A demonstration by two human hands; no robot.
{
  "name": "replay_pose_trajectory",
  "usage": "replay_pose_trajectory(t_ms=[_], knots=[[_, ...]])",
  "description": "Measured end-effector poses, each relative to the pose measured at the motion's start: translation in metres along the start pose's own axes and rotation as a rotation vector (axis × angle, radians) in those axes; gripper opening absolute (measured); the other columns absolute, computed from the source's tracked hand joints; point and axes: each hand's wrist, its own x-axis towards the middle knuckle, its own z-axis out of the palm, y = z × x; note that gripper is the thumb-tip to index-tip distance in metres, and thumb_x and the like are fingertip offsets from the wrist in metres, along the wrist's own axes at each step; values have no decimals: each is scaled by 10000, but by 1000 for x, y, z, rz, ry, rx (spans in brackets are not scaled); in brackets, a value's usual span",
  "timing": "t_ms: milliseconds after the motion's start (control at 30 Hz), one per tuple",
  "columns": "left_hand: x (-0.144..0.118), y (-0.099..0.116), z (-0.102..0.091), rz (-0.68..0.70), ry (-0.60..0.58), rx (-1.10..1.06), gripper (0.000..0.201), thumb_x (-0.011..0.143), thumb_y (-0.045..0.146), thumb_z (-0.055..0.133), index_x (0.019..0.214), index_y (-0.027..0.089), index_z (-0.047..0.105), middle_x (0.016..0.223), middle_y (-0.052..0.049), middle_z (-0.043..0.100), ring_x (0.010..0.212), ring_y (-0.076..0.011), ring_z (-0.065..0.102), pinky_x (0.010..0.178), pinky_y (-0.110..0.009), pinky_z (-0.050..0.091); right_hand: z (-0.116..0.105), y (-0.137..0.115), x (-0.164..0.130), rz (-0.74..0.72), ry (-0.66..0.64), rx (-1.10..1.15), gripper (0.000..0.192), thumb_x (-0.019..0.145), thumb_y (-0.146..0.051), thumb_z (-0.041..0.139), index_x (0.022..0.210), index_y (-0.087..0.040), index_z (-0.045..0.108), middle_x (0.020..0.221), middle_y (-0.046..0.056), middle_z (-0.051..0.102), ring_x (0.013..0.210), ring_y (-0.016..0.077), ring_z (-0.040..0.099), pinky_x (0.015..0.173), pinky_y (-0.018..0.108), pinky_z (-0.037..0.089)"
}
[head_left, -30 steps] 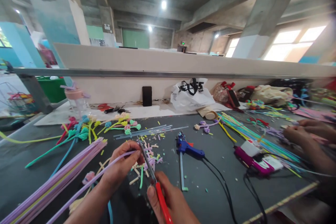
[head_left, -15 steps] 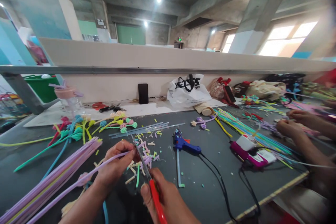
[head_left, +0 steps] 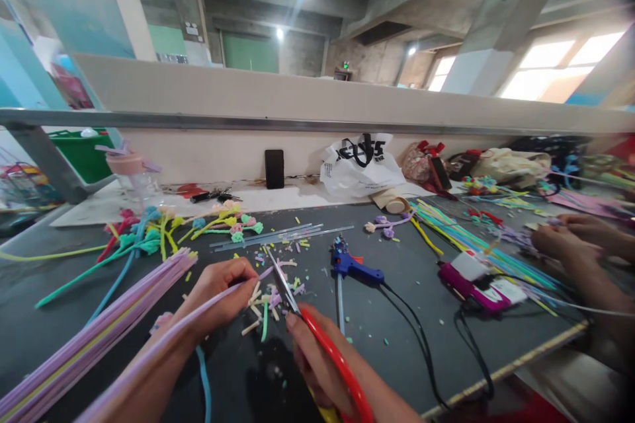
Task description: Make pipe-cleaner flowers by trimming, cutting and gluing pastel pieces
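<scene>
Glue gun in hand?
No, the blue glue gun lies on the dark tabletop while the right hand holds red-handled scissors.

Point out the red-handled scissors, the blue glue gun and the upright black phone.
Red-handled scissors (head_left: 324, 336): head view, red handle.
Blue glue gun (head_left: 363, 270): head view, handle.
Upright black phone (head_left: 274, 169): head view, middle of its dark face.

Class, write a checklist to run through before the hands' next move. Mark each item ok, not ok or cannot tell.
1. Lilac strip gripped in the left hand: ok.
2. Scissors held in the right hand: ok.
3. Left fingertips apart from the blades: ok, a gap shows.
4. Strip's end set between the blades: cannot tell from this angle.
5. Table around the blades free of scraps: not ok, pieces lie scattered.
6. Glue gun apart from the right hand: ok.
</scene>
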Motion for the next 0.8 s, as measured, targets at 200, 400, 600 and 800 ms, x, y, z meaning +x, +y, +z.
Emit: replay_pose_trajectory(t_ms=[200, 400, 600, 800], knots=[[3, -6, 0, -84, -29, 86, 151, 679, 248, 553, 541, 200, 590, 401, 38, 551, 385, -112, 485, 405, -192, 332, -5, -9, -3, 338, -75, 178, 224, 829, -457, 400, 834, -235, 434, 485, -111, 352, 294, 34, 204, 258, 116, 179], [5, -20, 2, -216, -32, -103, 160, 719, 310, 532, 627, 186, 577, 422, 34, 566, 392, -118, 507, 426, -199, 379, -7, -8, -9, 312, -104, 131, 287, 831, -481, 377, 806, -214, 479, 481, -82, 431, 294, 50, 333, 295, 145, 306], [2, -14, 11, -224, -54, -231, 196, 754, 339, 529, 640, 180, 542, 458, 30, 571, 428, -115, 520, 471, -209, 408, 3, -1, -9, 7, -90, -80, 295, 849, -504, 372, 822, -223, 456, 529, -75, 452, 322, 50, 374, 326, 151, 289], [2, -17, 14, -197, -59, -265, 170, 761, 327, 519, 664, 188, 525, 504, 26, 600, 475, -129, 540, 502, -224, 426, 8, -3, -7, -206, 35, -385, 240, 860, -416, 392, 832, -212, 516, 659, -11, 567, 574, 118, 532, 526, 207, 379]])
